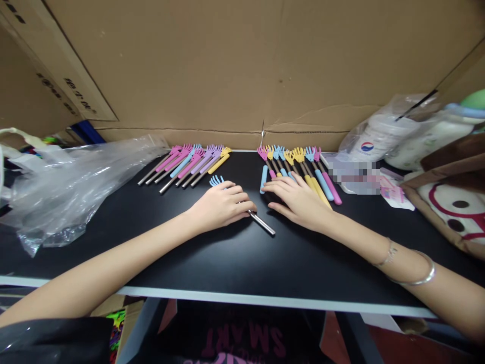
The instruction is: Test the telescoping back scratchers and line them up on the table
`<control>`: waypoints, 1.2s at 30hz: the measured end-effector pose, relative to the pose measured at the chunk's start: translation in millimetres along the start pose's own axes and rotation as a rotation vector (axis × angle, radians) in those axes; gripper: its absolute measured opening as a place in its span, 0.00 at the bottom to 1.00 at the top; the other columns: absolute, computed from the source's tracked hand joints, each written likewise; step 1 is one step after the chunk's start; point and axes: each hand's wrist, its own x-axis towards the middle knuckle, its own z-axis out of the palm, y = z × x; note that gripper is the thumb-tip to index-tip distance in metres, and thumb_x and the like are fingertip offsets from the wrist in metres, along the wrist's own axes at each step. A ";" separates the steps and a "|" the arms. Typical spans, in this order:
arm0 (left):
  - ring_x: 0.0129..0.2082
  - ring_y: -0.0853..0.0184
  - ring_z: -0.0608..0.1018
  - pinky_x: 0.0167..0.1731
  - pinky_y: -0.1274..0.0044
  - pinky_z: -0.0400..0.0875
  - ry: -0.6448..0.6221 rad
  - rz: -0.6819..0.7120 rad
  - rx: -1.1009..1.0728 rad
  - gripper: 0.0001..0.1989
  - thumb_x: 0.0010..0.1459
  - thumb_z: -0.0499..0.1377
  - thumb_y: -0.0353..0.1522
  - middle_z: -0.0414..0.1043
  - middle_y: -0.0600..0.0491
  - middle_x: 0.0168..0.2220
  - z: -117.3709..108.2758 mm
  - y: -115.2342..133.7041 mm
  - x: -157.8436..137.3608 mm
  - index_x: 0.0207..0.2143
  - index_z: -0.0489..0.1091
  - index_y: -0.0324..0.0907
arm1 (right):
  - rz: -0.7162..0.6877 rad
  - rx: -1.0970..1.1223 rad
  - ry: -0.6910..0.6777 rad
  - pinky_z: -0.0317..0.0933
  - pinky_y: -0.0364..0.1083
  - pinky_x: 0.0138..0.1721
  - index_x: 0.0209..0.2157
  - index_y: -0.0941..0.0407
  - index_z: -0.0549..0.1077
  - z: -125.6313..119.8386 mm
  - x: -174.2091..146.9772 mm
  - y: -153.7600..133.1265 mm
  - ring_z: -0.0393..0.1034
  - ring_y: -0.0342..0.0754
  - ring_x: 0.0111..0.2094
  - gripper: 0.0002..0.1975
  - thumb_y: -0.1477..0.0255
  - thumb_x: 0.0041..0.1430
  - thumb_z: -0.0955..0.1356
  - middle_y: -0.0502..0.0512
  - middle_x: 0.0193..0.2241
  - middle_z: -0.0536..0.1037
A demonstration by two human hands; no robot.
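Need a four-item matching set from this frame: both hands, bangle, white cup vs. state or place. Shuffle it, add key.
1. Left hand
2. Right hand
3. Bangle
4. White cup

A. On the right forearm
B. Inside a clear bag
C. Beside the right-hand row of tools
D. Holding a blue-clawed metal rod

Pairs: 1-D, 2-C, 3-A, 4-B

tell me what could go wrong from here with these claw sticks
The blue sleeve beside the right hand looks round, so a brush might roll it. The same hand overlaps part of the right row of claw-headed sticks and could knock them askew. The metal rod juts from the left hand and might bump the right one.
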 end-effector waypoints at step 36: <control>0.32 0.71 0.73 0.25 0.79 0.56 0.003 -0.145 -0.028 0.09 0.62 0.54 0.38 0.73 0.56 0.31 -0.3 -20.3 -9.0 0.34 0.68 0.43 | 0.226 0.075 0.218 0.51 0.50 0.39 0.33 0.54 0.70 -21.0 -1.2 8.0 0.67 0.48 0.34 0.12 0.63 0.63 0.60 0.52 0.30 0.76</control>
